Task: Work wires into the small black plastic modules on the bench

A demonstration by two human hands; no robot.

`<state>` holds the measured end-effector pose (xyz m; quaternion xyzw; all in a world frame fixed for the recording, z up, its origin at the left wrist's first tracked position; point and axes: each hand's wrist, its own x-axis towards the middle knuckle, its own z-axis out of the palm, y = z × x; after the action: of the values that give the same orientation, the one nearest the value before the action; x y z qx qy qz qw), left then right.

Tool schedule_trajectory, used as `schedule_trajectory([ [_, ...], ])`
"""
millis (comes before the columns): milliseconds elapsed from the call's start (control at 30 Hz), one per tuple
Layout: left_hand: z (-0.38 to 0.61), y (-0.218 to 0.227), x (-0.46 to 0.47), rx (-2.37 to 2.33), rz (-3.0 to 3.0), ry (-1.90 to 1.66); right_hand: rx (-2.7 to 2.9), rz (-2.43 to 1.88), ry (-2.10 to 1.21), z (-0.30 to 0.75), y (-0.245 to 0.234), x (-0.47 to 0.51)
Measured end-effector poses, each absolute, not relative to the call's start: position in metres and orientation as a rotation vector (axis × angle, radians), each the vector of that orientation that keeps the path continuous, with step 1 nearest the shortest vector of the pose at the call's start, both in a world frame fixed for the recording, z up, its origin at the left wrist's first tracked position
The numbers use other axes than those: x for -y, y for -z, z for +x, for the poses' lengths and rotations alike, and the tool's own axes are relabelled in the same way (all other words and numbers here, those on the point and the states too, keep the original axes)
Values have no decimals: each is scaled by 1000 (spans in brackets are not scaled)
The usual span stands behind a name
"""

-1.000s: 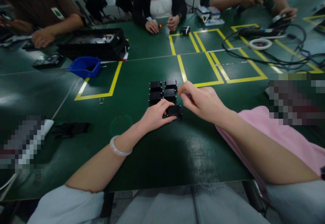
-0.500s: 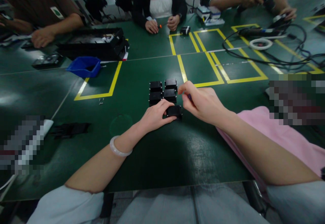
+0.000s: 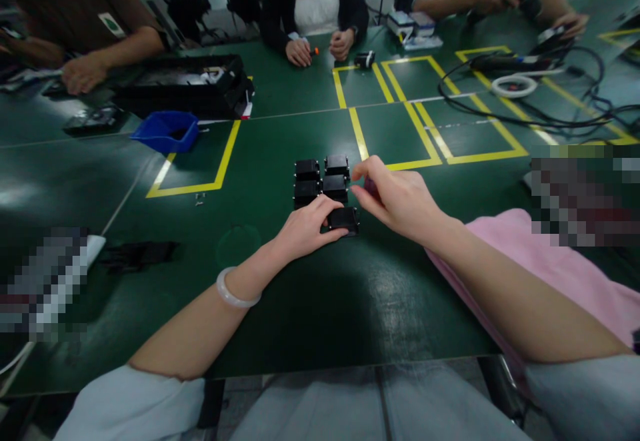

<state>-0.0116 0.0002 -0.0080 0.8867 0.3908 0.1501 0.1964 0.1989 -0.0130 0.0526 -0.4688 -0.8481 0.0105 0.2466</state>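
Between the thumb and fingers of my left hand [image 3: 305,231], a small black box-shaped part [image 3: 343,220] with shiny metal screw-like ends is gripped on the table. Just beyond it, several similar black parts stand close together in two columns, among them a far right one [image 3: 337,164] and a far left one [image 3: 307,169]. My right hand [image 3: 395,194] hovers right beside this group. Its index finger and thumb are bent towards the parts with a small gap between the tips, and its other fingers are curled in. Whatever they hold is too small or hidden to make out.
Small metal pieces [image 3: 200,198] lie left of the parts, near a blue bin [image 3: 167,131]. Dark parts [image 3: 140,254] lie further left. Pink cloth [image 3: 525,248] is under my right forearm. Cables [image 3: 525,118] spread at the back right. Three people sit across the table.
My right hand's thumb and index finger have parted slightly, and the hand has shifted a little. My left hand stays on the same black part.
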Motion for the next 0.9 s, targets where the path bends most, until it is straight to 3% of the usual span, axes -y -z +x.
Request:
schedule_trajectory([
  [900,-13,7,-2,-1128,2480,-400,2324,-1114,166,204,-51,12],
])
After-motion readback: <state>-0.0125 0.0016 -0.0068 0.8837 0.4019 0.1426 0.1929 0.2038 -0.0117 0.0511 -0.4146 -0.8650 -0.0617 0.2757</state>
